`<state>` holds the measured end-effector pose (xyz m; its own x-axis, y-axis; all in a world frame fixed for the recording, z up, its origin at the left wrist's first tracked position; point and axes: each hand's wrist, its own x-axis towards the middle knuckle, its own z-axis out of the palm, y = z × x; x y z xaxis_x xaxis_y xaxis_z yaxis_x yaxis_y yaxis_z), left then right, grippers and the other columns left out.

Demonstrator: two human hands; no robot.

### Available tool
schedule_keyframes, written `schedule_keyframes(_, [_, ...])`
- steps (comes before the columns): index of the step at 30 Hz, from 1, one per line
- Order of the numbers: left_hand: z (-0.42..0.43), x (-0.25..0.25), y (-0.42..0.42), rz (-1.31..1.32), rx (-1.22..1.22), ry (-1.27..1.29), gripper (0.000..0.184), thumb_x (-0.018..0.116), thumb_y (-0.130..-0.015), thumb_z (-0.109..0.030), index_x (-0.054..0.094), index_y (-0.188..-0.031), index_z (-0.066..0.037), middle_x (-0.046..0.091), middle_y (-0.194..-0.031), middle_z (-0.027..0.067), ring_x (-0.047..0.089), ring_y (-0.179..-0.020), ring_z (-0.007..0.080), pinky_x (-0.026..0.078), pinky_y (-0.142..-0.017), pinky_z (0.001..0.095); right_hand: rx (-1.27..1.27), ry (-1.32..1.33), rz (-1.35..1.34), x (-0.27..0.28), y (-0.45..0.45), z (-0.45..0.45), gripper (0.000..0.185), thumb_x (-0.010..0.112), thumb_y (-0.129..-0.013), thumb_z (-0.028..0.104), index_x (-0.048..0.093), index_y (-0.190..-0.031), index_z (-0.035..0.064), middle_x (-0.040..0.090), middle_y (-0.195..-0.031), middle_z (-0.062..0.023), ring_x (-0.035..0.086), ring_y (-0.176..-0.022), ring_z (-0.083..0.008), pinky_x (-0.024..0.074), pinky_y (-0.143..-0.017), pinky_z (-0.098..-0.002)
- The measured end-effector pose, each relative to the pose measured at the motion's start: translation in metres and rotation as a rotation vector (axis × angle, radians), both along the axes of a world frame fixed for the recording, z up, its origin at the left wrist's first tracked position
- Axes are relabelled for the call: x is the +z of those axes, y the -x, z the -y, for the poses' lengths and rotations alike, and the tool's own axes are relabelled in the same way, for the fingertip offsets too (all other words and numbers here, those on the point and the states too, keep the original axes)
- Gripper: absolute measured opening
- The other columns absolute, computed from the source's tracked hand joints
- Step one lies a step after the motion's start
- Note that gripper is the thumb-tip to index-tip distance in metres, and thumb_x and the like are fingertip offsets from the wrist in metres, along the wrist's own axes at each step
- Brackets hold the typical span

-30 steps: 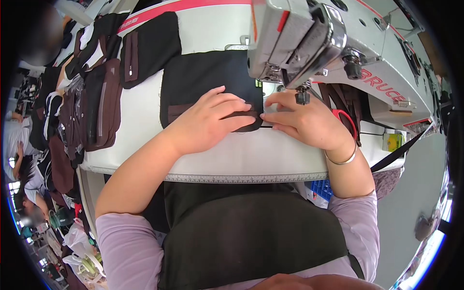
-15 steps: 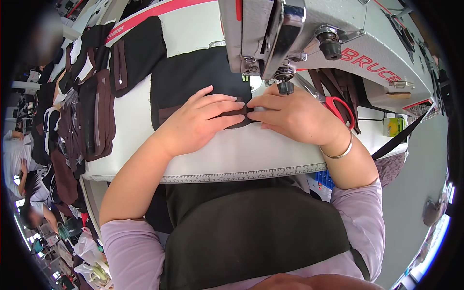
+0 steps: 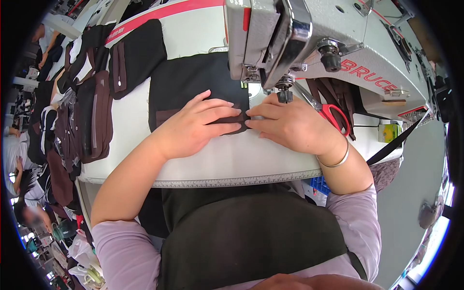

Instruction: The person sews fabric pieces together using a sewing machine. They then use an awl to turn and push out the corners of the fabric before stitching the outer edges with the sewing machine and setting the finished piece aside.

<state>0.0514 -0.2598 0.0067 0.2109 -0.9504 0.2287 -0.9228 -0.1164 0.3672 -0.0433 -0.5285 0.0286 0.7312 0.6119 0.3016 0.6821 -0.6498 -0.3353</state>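
Note:
A black fabric piece (image 3: 193,72) with a dark brown strip (image 3: 166,115) along its near side lies on the sewing machine table. My left hand (image 3: 193,123) rests flat on it, fingers spread over the strip. At the piece's right edge, my right hand (image 3: 295,123) has its fingertips closed on the fabric close to my left fingertips; the thumb is partly hidden. Just above my right hand is the head of the sewing machine (image 3: 285,79). Red-handled scissors (image 3: 336,116) lie beyond that hand, their blades partly covered.
Another black piece with a brown zip strip (image 3: 118,67) lies at upper left. Stacked brown and black pieces (image 3: 99,121) hang over the left edge. Brown strips (image 3: 333,94) and a yellow-green box (image 3: 388,132) sit at right. A ruler tape (image 3: 237,180) lines the near edge.
The view has shifted slightly. Both hands keep nearly the same place on the fabric, with only small finger movement.

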Motion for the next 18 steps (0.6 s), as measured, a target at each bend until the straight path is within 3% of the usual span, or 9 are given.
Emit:
schedule_keyframes(4, [0.0,0.0,-0.003,-0.002,-0.021,-0.001,0.041,0.06,-0.084,-0.001,0.071,-0.121,-0.017,0.061,-0.133,0.0026,0.054,-0.129,0.0224,0.035,-0.115,0.0549,0.002,-0.004,0.016,-0.001,-0.002,0.001,0.037,0.081,-0.067,0.009,0.074,-0.104,0.0068,0.068,-0.113,-0.0049,0.064,-0.103,-0.0256,0.0544,-0.083,-0.0374])
schedule_keyframes(12, [0.01,-0.001,-0.029,0.03,-0.013,0.028,0.043,0.061,-0.08,0.002,0.07,-0.118,-0.015,0.058,-0.132,0.0012,0.054,-0.128,0.0232,0.035,-0.116,0.0536,-0.123,0.024,0.046,-0.003,-0.014,0.001,0.037,0.08,-0.072,0.009,0.074,-0.109,0.0093,0.067,-0.118,-0.0036,0.065,-0.106,-0.0258,0.0535,-0.087,-0.041])
schedule_keyframes(16, [0.014,-0.003,-0.042,0.029,-0.017,0.047,0.041,0.061,-0.082,0.002,0.07,-0.118,-0.016,0.058,-0.132,-0.0001,0.054,-0.129,0.0228,0.035,-0.116,0.0521,-0.208,0.126,0.039,0.0,-0.018,0.001,0.037,0.079,-0.077,0.01,0.075,-0.113,0.0138,0.068,-0.121,-0.0038,0.066,-0.101,-0.0263,0.0528,-0.085,-0.0413])
schedule_keyframes(18, [0.015,0.0,-0.043,0.021,-0.026,0.025,0.04,0.061,-0.082,0.002,0.071,-0.117,-0.016,0.058,-0.132,-0.0005,0.053,-0.129,0.0226,0.035,-0.116,0.0517,-0.225,0.049,0.024,-0.003,-0.018,0.001,0.037,0.08,-0.077,0.011,0.075,-0.113,0.0142,0.068,-0.122,-0.0043,0.066,-0.098,-0.0265,0.0529,-0.085,-0.0409])
